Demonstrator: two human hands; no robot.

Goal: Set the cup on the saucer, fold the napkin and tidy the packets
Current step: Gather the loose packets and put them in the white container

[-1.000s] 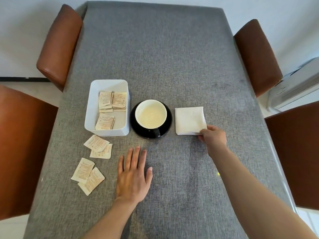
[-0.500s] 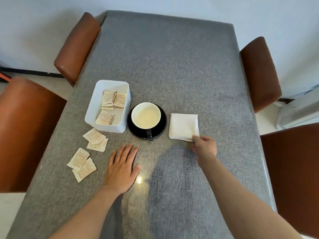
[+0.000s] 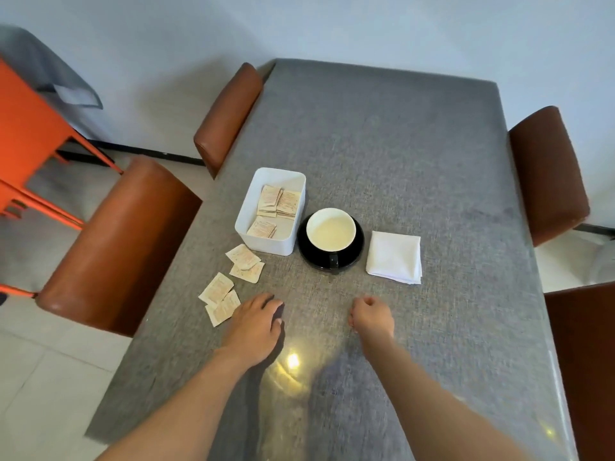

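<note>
A white cup (image 3: 331, 230) sits on a black saucer (image 3: 330, 242) near the middle of a grey cloth-covered table (image 3: 382, 144), its dark handle turned toward the person. Just right of the saucer, apart from it, lies a white napkin (image 3: 394, 256), folded into a neat square. Just left of the saucer stands a white rectangular tray (image 3: 270, 210) with several paper packets in the tray (image 3: 277, 207) (some overlapping, print side up). Four loose packets (image 3: 233, 281) lie on the cloth between the tray and the near left edge, two overlapping just beside the tray's near corner and two more overlapping closer to the person.

The left hand (image 3: 254, 322) hovers or rests over the table just beside the nearest pair of loose packets, fingers bent downward and gripping nothing visible; whether it touches a packet cannot be told. The right hand (image 3: 372, 317) is curled into a loose fist over bare cloth, below the napkin and well apart from it, holding nothing.

Brown padded chairs (image 3: 116, 247) flank both long sides of the table, and an orange metal frame (image 3: 30, 141) stands at far left on the tiled floor.
</note>
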